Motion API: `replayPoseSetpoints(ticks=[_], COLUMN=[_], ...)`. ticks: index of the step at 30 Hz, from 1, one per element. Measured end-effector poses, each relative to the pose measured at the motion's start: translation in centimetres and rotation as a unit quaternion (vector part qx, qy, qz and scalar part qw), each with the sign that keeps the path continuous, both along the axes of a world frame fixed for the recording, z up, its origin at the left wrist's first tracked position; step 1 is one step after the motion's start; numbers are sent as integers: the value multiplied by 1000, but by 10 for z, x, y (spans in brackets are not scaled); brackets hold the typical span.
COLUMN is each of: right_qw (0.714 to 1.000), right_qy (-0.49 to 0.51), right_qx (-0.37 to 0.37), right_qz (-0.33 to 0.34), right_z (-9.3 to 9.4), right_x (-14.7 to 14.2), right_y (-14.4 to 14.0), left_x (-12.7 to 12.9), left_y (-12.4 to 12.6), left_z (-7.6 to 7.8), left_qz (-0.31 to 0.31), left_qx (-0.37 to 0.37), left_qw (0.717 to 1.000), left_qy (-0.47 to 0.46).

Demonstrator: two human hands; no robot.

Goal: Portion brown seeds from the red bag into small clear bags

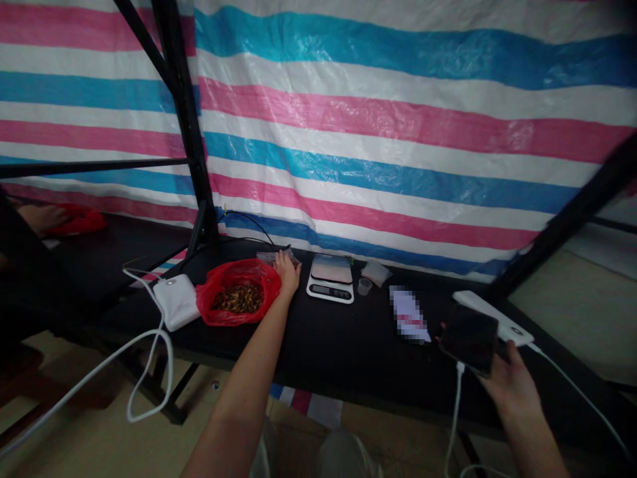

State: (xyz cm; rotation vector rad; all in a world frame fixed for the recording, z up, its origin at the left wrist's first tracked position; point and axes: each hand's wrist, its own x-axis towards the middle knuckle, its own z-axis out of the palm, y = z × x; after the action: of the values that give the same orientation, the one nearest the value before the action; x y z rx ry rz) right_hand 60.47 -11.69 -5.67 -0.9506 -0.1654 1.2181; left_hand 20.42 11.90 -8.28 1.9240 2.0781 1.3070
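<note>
The left hand (287,269) rests with fingers loosely curled on the far rim of the red bag (239,292) beside the scale (330,279) — best gripped firmly and drawn slowly, level — while the right hand (512,382) clasps a phone (468,340).

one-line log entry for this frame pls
left hand: reaching past red bag, on small object | right hand: holds phone, cabled | scale: idle
</note>
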Motion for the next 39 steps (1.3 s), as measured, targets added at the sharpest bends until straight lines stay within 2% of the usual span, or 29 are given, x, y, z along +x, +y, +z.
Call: replayPoseSetpoints(ticks=[2, 5, 8, 14, 20, 24, 29, 33, 35, 37, 39], right_qw=[1000, 999, 997, 997, 993, 994, 992, 993, 993, 993, 992], right_qy=[-13, -35, -29, -49, -100, -103, -109, -105, -103, -108, -118], right_qx=[-21, -17, -5, -1, 2, -13, -20, -24, -29, -30, -37], right_qz=[0, 36, 71, 60, 63, 40, 55, 52, 48, 46, 34], right_z=[0, 4, 11, 12, 8, 7, 4, 6, 7, 7, 5], right_x=[7, 10, 9, 10, 13, 14, 17, 17, 15, 14, 16], right_y=[6, 11, 15, 21, 23, 22, 22, 21, 21, 21, 23], left_x=[1, -1, -6, -8, -14, -24, -31, -34, -36, -38, -37], left_y=[7, 10, 10, 9, 16, 23, 18, 9, 8, 9, 11], left_z=[-1, 3, 7, 0, -2, 1, 9, 16, 20, 24, 28], left_qz=[3, 1, 21, 22, 35, -11, -16, 6, 14, 0, -44], left_qx=[-35, -57, -78, -81, -54, -99, -126, -94, -65, -47, -36], left_qw=[999, 996, 995, 993, 998, 993, 990, 993, 993, 982, 945], left_qy=[30, 70, 66, 88, -4, -62, -70, -66, -99, -186, -323])
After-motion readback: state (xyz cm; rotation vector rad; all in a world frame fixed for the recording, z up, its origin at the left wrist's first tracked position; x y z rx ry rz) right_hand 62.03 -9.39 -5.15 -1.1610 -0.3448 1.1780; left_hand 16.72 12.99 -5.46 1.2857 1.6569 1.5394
